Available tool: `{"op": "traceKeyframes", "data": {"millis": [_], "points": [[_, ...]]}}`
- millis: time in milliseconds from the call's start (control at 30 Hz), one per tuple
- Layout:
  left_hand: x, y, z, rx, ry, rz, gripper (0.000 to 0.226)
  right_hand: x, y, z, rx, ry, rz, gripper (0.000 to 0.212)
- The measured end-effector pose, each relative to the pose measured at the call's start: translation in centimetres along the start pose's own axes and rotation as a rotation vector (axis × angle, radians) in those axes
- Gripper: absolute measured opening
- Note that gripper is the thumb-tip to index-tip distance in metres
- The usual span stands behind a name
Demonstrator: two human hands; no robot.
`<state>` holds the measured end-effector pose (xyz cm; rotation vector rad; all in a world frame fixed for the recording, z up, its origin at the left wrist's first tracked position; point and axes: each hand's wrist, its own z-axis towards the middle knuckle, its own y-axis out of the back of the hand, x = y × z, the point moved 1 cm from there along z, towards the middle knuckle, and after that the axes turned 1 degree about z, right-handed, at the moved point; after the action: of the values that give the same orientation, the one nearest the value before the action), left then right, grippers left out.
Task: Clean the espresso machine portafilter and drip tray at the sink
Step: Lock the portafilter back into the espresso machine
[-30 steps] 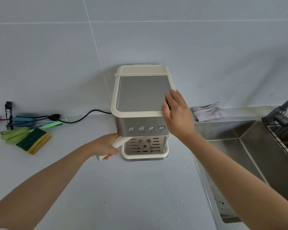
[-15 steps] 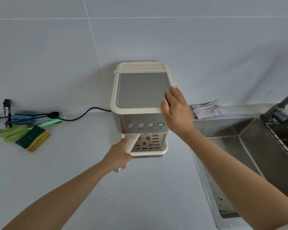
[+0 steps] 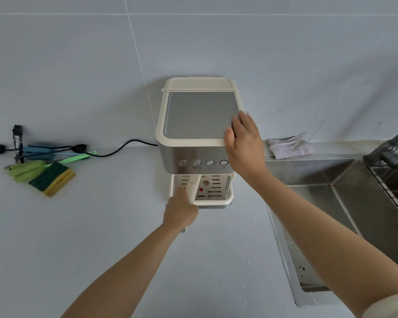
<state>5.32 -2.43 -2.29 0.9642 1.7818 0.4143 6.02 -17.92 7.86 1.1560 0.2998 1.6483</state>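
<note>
Cream portafilter handle (image 3: 192, 186) juts straight forward under the espresso machine (image 3: 199, 125), over its slotted cream drip tray (image 3: 213, 190).

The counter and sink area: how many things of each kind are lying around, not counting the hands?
Espresso machine: 1
Portafilter: 1
Drip tray: 1
Green and yellow sponge: 1
Crumpled cloth: 1
Sink: 1
Faucet: 1
Total: 7. The tangle of green and blue items left of the sponge is too jumbled to count.

Cream-and-silver espresso machine (image 3: 199, 125); green-and-yellow sponge (image 3: 52, 179); grey counter (image 3: 101, 226).
</note>
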Motion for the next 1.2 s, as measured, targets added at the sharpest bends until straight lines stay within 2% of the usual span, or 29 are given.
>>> {"op": "traceKeyframes", "data": {"millis": [167,367,533,767,1200], "points": [[-0.5,-0.9,-0.3,-0.042,0.034,-0.032,0.024,-0.2,-0.1,0.0,0.060,-0.043,-0.041,0.035],[-1.1,-1.4,-0.9,-0.071,0.058,-0.046,0.026,0.0,0.0,-0.2,0.040,-0.050,-0.040,0.030],[-1.9,-1.5,-1.7,-0.097,0.069,-0.067,0.040,0.0,-0.1,-0.3,0.051,-0.069,-0.053,0.034],[-1.7,-1.7,-1.7,-0.107,0.054,-0.024,0.041,0.2,0.1,-0.4,0.074,-0.072,-0.033,0.035],[-1.9,-1.1,-1.7,-0.075,0.004,-0.011,0.038,-0.3,0.9,-0.3,0.244,-0.060,-0.041,0.044]]}}
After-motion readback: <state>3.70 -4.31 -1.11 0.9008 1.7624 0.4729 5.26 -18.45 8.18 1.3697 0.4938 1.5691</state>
